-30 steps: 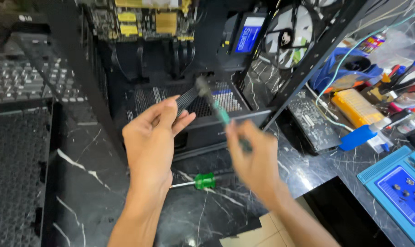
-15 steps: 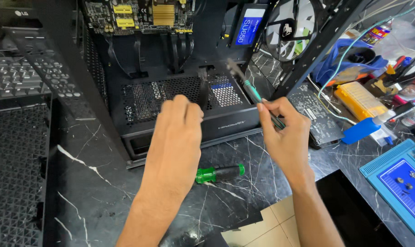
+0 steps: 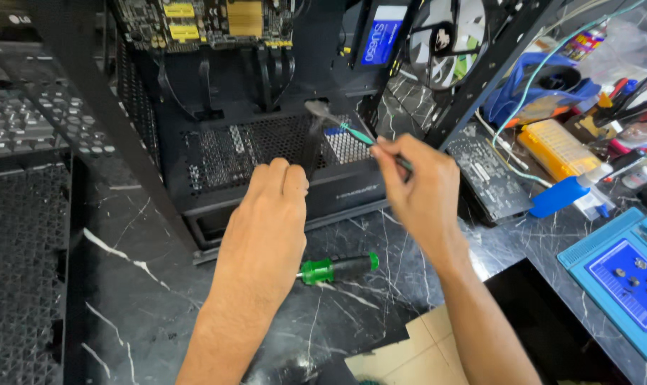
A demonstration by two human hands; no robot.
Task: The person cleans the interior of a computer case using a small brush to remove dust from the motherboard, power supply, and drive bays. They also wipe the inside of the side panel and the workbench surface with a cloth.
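Note:
An open black computer case (image 3: pixel 216 214) lies on a dark marble table, its mesh shroud (image 3: pixel 245 146) facing me. My left hand (image 3: pixel 266 221) is curled over the shroud's front edge and pinches a thin dark strip (image 3: pixel 311 146) that stands upright, blurred. My right hand (image 3: pixel 416 192) holds a small brush with a teal and white handle (image 3: pixel 355 134). The brush's grey head (image 3: pixel 316 109) is at the top of the strip. A green-handled screwdriver (image 3: pixel 338 269) lies on the table between my forearms.
A circuit board (image 3: pixel 202 18) and a fan (image 3: pixel 444 32) sit at the back of the case. A loose card (image 3: pixel 491 178), yellow box (image 3: pixel 551 146) and blue mat with screws (image 3: pixel 626 281) lie right. A keyboard (image 3: pixel 24 125), mesh panel (image 3: pixel 17 271) and cardboard (image 3: pixel 409 349) are nearby.
Both hands moved forward from above the table to the case's shroud. The strip went from tilted to upright, and the brush head now meets its top.

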